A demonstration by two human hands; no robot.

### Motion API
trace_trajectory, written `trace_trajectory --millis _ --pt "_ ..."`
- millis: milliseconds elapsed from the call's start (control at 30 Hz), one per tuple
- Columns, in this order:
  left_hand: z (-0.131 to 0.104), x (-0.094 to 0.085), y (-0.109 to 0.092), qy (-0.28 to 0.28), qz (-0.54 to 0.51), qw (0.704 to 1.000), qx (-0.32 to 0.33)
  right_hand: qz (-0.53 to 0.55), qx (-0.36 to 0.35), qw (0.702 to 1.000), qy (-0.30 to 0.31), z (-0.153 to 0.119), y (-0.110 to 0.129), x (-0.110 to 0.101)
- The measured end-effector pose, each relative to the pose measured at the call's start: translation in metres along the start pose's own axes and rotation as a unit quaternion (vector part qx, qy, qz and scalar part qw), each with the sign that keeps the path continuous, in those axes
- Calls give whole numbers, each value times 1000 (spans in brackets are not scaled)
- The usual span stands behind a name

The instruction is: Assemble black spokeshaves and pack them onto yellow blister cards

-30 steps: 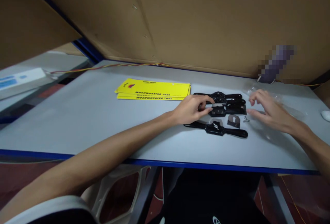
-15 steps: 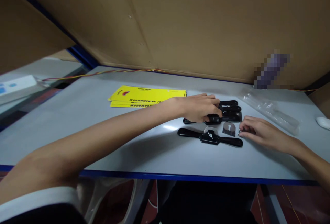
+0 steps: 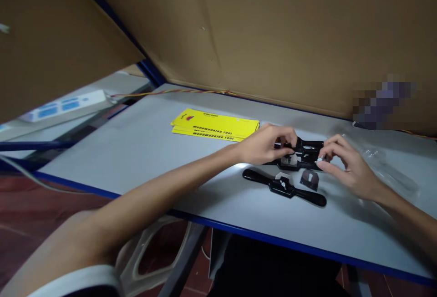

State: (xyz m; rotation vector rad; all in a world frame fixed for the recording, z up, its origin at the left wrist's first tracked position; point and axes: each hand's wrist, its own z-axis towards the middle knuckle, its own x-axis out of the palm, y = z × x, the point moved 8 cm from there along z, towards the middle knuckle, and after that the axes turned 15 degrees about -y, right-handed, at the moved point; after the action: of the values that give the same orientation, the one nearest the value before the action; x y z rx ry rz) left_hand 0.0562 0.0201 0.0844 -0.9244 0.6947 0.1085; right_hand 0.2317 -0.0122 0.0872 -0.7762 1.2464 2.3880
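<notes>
My left hand (image 3: 268,145) is over the left part of several black spokeshaves (image 3: 312,144) lying close together. Its thumb and fingers are pinched at a dark piece that I cannot make out. My right hand (image 3: 351,171), closed in a pinch, holds a small silvery metal piece (image 3: 321,159) just above the right ends of those spokeshaves. Nearer the front edge lies a separate black spokeshave (image 3: 282,186) with a pale blade and a small silver screw at its middle. A loose dark blade (image 3: 309,179) with a keyhole-shaped slot rests between it and the group.
Yellow printed cards (image 3: 218,125) are stacked left of the spokeshaves on the grey table (image 3: 146,151). Clear plastic packaging (image 3: 392,171) lies to the right. A cardboard wall (image 3: 273,37) rises behind. At the far left is a white power strip (image 3: 64,105).
My left hand has gone from lying over the spokeshaves to a pinch above them. My right hand has moved from beside the loose blade up to the group, carrying the silvery piece.
</notes>
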Motion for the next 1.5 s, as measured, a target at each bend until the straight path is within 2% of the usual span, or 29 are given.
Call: trace_trajectory --millis 33,100,200,333,433,567,667,767,833,900,967,1100,1233,1400,1500 --pt "-3 -4 7 -39 -42 998 -39 5 7 1000 5 1 -1 2" --pt "-9 -3 20 -80 -107 987 -93 10 15 1000 14 5 -4 6" --pt "-15 5 30 -85 -134 980 -117 6 7 1000 19 14 -4 9" --pt "-16 14 30 -81 -105 984 -117 6 -48 998 -30 33 7 4" --pt "-16 18 26 -68 -61 992 -91 -9 -72 997 -37 43 19 2" --pt "-16 22 18 -58 47 997 3 -76 -71 994 -24 53 32 7" --pt "-18 12 18 -105 92 990 19 -112 -96 989 7 58 38 17" --pt "-22 -5 20 -153 149 977 19 -127 -107 983 75 56 31 33" --pt "-25 -10 21 -140 184 972 31 -109 -75 981 143 50 19 45" --pt "-27 -8 24 -101 194 975 38 -79 -41 974 209 42 8 56" --pt "-29 -4 28 -63 191 979 36 -60 -23 968 242 37 2 62" --pt "-30 8 24 -6 199 979 44 -28 16 968 248 37 -4 65" --pt "-32 18 24 39 235 971 34 9 -16 971 236 39 -1 68" --pt "-33 19 32 50 246 968 18 -33 -47 975 213 38 -3 68" --pt "-33 18 35 48 240 969 20 -51 -60 972 222 36 -1 68"
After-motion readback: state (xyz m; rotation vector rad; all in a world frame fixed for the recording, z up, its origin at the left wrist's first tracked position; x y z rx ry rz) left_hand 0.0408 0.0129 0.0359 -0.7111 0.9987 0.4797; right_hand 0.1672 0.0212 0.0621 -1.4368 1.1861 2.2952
